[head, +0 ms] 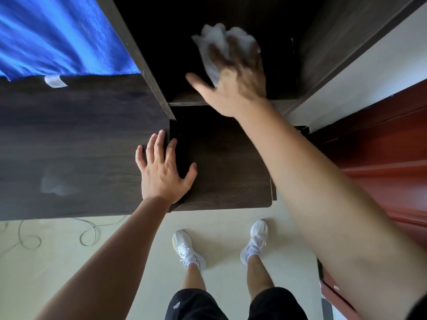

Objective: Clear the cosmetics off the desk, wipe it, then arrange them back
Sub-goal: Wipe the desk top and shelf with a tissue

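Note:
My right hand [233, 82] reaches into a dark shelf compartment [175, 54] above the desk and presses a crumpled white cloth [221, 40] against its surface; the hand and cloth are blurred. My left hand [161, 172] lies flat, fingers spread, on the dark wooden desk top [80, 139] near its front edge. No cosmetics show anywhere on the desk or in the shelf.
A blue towel [53, 38] with a white tag hangs over the desk's back left. A pale smear [55, 183] marks the desk at left. A red-brown door [381, 158] stands at right. A thin cable [87, 234] loops on the tiled floor beside my white shoes [187, 248].

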